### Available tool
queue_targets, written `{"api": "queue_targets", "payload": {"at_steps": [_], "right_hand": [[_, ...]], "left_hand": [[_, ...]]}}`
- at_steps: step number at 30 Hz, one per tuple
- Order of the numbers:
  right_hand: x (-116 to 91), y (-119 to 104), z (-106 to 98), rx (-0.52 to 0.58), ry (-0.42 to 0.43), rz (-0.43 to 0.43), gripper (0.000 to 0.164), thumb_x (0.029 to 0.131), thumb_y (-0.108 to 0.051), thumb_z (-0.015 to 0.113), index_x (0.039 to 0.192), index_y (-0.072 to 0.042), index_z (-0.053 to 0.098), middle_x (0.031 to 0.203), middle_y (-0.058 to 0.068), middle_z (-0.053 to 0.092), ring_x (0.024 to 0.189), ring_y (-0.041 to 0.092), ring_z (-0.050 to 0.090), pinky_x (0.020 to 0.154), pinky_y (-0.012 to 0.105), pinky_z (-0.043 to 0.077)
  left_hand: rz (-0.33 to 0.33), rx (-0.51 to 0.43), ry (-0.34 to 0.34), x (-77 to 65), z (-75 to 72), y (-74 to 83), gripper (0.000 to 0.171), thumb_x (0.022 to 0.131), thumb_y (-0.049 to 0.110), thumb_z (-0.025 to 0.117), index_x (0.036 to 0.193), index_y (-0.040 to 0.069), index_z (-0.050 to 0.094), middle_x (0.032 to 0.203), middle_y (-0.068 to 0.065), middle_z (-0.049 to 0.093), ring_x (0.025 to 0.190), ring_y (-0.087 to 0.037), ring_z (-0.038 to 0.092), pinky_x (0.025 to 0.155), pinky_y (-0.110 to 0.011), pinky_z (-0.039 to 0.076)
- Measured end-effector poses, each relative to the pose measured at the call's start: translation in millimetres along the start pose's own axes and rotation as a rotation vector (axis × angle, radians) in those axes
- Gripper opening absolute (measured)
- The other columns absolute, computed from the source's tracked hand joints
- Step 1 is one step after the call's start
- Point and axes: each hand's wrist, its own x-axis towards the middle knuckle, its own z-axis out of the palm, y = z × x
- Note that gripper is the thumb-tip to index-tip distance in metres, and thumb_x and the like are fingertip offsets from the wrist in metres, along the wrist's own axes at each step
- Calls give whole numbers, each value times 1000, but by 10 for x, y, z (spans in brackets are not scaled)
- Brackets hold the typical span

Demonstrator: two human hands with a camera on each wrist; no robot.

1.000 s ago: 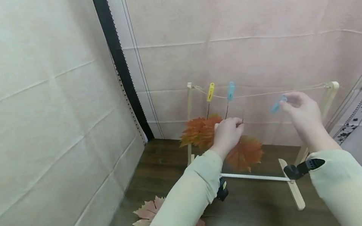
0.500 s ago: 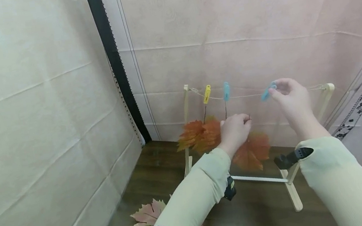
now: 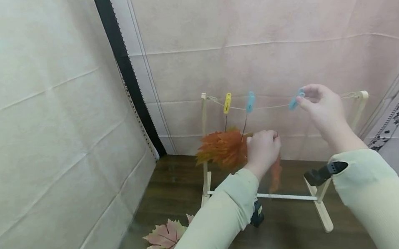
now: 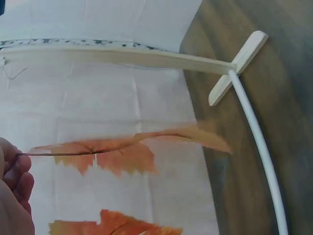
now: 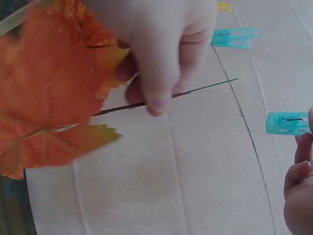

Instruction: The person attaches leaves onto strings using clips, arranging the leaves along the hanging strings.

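My left hand [image 3: 263, 149] pinches the thin stem of an orange artificial maple leaf [image 5: 54, 117] between thumb and fingers. That leaf hangs below the hand, seen nearly edge-on in the head view. In the right wrist view the stem's green tip reaches the string [image 5: 254, 142]. My right hand [image 3: 324, 110] pinches a light-blue clothespin [image 3: 296, 100] right beside the string, to the right of the left hand. Left along the string, a yellow clothespin [image 3: 227, 103] and another blue clothespin [image 3: 250, 101] hold the stems of hanging orange leaves [image 3: 221, 149].
A wooden stand carries the string between its left post [image 3: 204, 132] and right post [image 3: 359, 105]. A white rod [image 3: 288, 197] joins its feet low down. Pinkish leaves [image 3: 162, 245] lie on the dark wooden table [image 3: 275, 240], partly under the left sleeve. Cloth walls surround it.
My right hand has moved left and up, bringing the blue clothespin to the string. The left hand has shifted right, and its leaf has turned from broad to nearly edge-on.
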Motion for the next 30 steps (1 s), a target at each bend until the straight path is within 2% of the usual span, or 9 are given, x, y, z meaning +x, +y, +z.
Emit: {"api": "queue_targets", "payload": {"at_steps": [4, 12, 19, 23, 30], "right_hand": [[10, -49, 35, 10, -18, -6, 53, 92, -43, 54, 131, -8, 47, 134, 13, 49, 123, 33, 46, 97, 53, 35], [41, -100, 80, 44, -42, 6, 51, 93, -43, 54, 132, -12, 46, 133, 9, 50, 124, 29, 45, 99, 52, 33], [66, -200, 122, 13, -44, -28, 48, 94, -37, 54, 130, -8, 47, 130, 9, 52, 111, 24, 54, 93, 46, 40], [96, -229, 166, 9, -62, -22, 46, 94, -32, 55, 130, -6, 47, 131, 11, 52, 111, 27, 55, 94, 47, 40], [144, -248, 249, -6, -101, 5, 45, 95, -28, 54, 132, -4, 44, 129, 13, 53, 114, 29, 53, 94, 48, 39]], "left_hand": [[-25, -10, 10, 90, -60, -44, 20, 95, 32, 53, 97, 27, 71, 92, 14, 68, 86, -6, 61, 71, -26, 36], [-50, -47, 19, 221, -66, -73, 19, 95, 31, 53, 93, 27, 71, 86, 15, 68, 84, -3, 61, 75, -28, 36], [-135, -127, 14, 269, -32, 0, 21, 97, 27, 50, 108, 25, 68, 101, 14, 68, 93, -5, 62, 84, -31, 36], [-167, -145, 8, 294, -31, 8, 22, 97, 27, 50, 112, 24, 66, 101, 11, 69, 95, -8, 62, 85, -34, 35], [-153, -78, 34, 361, -2, -25, 21, 97, 28, 51, 109, 27, 68, 101, 13, 69, 94, -8, 62, 79, -35, 36]]}}
